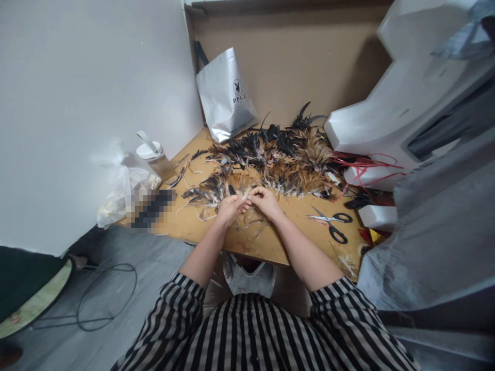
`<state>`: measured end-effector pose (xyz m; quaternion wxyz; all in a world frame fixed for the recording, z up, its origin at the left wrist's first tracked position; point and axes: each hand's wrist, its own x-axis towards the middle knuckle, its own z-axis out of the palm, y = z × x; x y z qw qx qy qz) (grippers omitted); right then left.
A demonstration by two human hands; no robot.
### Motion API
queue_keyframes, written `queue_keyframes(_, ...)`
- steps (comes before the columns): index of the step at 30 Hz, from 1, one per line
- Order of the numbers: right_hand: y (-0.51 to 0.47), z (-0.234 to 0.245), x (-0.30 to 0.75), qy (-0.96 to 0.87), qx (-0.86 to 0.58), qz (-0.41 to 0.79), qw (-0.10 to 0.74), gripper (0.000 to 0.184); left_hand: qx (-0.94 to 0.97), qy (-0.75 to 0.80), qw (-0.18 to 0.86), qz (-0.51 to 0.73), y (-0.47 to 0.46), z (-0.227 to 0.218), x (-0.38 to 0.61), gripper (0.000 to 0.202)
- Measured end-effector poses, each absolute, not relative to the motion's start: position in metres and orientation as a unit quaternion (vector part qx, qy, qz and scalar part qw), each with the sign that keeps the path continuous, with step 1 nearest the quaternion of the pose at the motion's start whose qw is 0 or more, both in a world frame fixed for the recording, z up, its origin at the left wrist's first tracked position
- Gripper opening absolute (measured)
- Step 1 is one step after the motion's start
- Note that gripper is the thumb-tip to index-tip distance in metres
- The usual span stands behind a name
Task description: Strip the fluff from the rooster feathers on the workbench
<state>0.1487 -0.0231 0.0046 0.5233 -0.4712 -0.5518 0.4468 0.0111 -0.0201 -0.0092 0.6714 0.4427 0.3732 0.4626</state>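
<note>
My left hand (231, 208) and my right hand (265, 202) meet over the front part of the wooden table, both with closed fingers. Between their fingertips they pinch a small pale feather (246, 196), partly hidden by the fingers. Just behind my hands lie rows of brown feathers (288, 178), and farther back are black feathers (257, 146). To the right of my right hand, scissors (331, 222) with black handles rest on the table with their blades apart.
A silver bag (222, 98) stands at the back. On the left are a lidded drink bottle (157, 157) and a plastic bag (127, 190). Red strings (363, 164) lie at the right, near a large white panel (356, 123). Grey cloth (433, 226) hangs along the right side.
</note>
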Motion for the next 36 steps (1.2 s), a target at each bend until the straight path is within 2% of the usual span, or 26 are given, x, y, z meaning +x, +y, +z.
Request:
queue_keyframes(7,-0.023,0.005,0.155,-0.502,-0.434,0.549,0.509,0.027,0.483,0.381,0.646,0.452,-0.019,-0.014,0.011,0.028)
queue_keyframes(16,-0.022,-0.003,0.145,-0.462,-0.446,0.526,0.558,0.026,0.513,0.383,0.629,0.441,-0.021,-0.013,0.012,0.029)
queue_keyframes(26,-0.026,0.005,0.143,-0.456,-0.455,0.530,0.552,0.028,0.518,0.394,0.614,0.446,-0.021,-0.013,0.011,0.030)
queue_keyframes(36,-0.026,0.010,0.147,-0.462,-0.462,0.503,0.565,0.029,0.450,0.400,0.618,0.505,-0.023,-0.008,0.011,0.030)
